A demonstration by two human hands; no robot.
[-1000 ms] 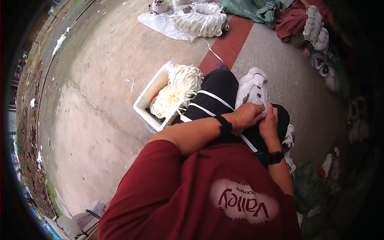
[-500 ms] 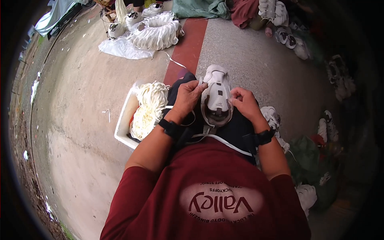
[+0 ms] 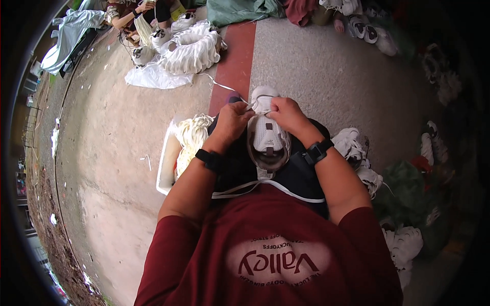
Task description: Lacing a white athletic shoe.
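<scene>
White mesh sneaker [image 3: 269, 133] rests toe-outward on the lap [image 3: 302, 177], probably for two-sided access; left hand [image 3: 234, 121] pinches white lace [image 3: 249, 106], right hand's [image 3: 291, 116] fingertips close together, contents hidden.

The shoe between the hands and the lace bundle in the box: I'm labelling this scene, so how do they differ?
The shoe is white with dark patches; the lace bundle is cream. The shoe has a formed shape; the lace bundle is loosely heaped. Left hand and right hand are at the shoe, not the lace bundle. Both look pale.
</scene>
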